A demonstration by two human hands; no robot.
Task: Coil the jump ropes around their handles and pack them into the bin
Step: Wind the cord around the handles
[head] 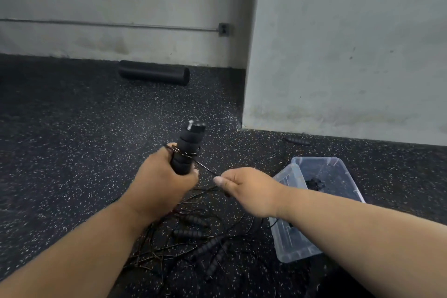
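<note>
My left hand [161, 181] grips a pair of black foam jump rope handles [189, 144], held upright, with a few turns of thin black cord wound around them. My right hand [244, 189] pinches that cord [205, 167] just to the right of the handles, pulled taut. Below my hands, a tangle of more jump ropes [196, 242] with several black foam handles lies on the floor. A clear plastic bin [343, 167] sits to the right, partly behind my right forearm, with a dark coiled rope [314, 184] inside.
The floor is dark speckled rubber. A black foam roller [154, 75] lies against the far wall. One loose black handle [297, 140] rests by the grey wall corner on the right. The bin's clear lid [290, 237] leans beside the bin.
</note>
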